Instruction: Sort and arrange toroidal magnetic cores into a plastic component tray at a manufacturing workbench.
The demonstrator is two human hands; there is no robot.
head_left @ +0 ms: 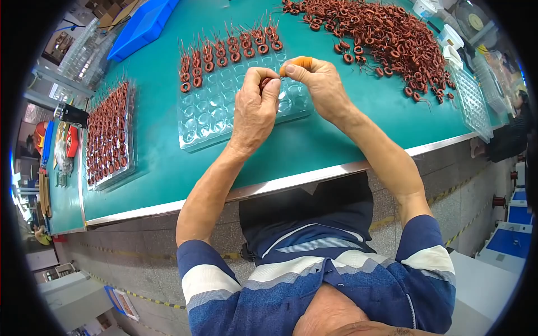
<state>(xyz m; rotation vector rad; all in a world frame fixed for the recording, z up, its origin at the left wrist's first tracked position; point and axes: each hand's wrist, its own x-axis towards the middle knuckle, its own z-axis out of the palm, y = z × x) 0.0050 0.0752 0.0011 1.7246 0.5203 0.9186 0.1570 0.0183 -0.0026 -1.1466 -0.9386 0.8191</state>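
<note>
My left hand (256,103) is closed round a reddish-brown wire-wound ring coil (264,83), gripped between thumb and fingers. Just to its right, my right hand (319,81) is pinched shut, with orange covers on its fingertips. Whatever lies in that pinch, perhaps the coil's thin wire ends, is too small to make out. Both hands are above a clear plastic tray (190,137) with round pockets. Coils (235,56) with upright wire leads fill its far pockets and part of its left side; many nearer pockets hold nothing.
A large heap of loose coils (386,39) covers the green table's (157,145) far right. At left stands a stack of filled trays (109,134). A blue bin (143,31) lies at the back left. More clear trays (471,95) rest at the right edge, near white tubs (448,36).
</note>
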